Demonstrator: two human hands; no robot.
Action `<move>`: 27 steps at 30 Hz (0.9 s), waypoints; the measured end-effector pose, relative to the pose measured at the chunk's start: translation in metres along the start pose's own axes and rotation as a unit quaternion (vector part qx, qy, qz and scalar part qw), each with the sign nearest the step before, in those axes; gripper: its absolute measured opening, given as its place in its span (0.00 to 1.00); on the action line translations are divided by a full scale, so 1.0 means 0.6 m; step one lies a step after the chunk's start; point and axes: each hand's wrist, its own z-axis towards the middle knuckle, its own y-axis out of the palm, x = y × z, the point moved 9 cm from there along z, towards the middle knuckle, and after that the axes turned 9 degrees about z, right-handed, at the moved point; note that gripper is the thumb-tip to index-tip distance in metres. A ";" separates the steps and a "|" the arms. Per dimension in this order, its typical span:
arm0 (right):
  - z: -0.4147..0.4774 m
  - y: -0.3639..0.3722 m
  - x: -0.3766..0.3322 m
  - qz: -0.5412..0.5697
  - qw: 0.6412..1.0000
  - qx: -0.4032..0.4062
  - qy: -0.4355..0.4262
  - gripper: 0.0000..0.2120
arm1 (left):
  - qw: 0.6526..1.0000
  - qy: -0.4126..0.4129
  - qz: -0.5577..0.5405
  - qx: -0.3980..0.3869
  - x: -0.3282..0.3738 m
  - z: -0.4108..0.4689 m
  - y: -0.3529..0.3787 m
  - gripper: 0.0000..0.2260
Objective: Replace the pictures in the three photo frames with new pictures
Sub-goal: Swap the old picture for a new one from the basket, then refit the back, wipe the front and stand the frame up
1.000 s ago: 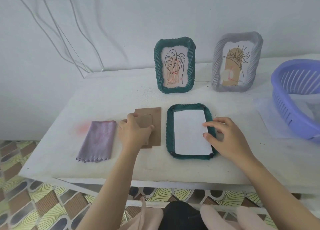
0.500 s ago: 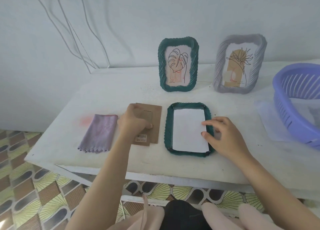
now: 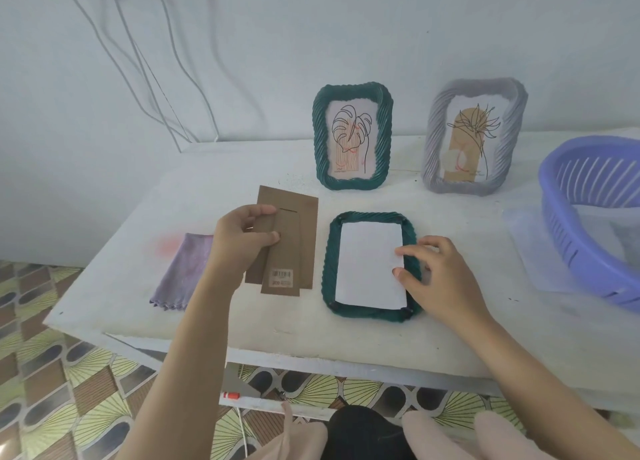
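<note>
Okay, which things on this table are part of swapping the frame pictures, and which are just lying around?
Part of the job:
flat green frame
white paper in it
brown backing board, held by left hand
standing green frame
grey frame

Lying about:
purple cloth
purple basket
wall cables

Bright, soft, even daylight; faint shadows; wide-angle bending at edges; slightly soft focus

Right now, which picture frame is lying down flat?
The dark green ribbed frame beside the right hand, face down with white paper inside; the other two stand upright.
</note>
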 end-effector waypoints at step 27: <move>0.013 -0.009 0.004 0.350 0.931 0.030 0.100 0.15 | 0.962 0.157 0.160 -0.154 0.004 -0.016 0.157 0.16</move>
